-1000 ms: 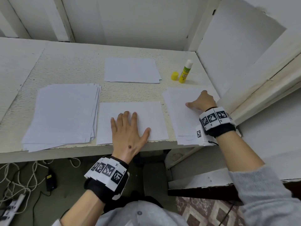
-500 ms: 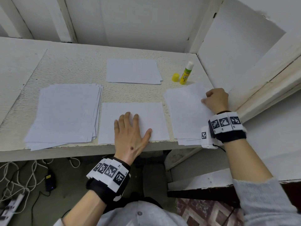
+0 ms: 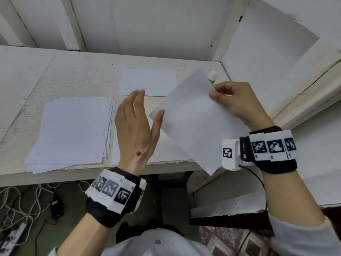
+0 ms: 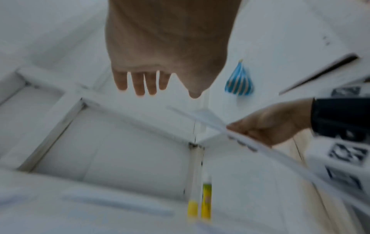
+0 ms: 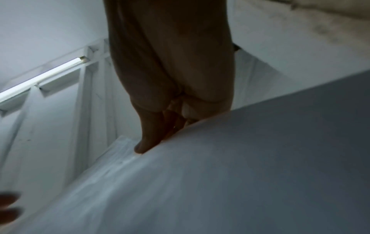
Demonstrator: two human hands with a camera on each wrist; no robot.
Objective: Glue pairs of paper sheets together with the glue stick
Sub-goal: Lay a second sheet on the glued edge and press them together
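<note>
- Paper sheets: a thick stack (image 3: 73,130) lies at my left on the table (image 3: 55,74), well apart from the glue work.
- My left hand (image 3: 136,130) is in the air over the sheet on the table (image 3: 166,152), fingers straight, holding nothing; half a second ago it lay flat on this sheet.
- The lifted sheet (image 3: 193,122) hangs tilted, pinched by my right hand (image 3: 234,100) at its far edge; before, it rested on the right pile.
- I think I must align the corners first, then lower slowly.
- The glue stick (image 3: 212,77) stands behind, half hidden.
</note>
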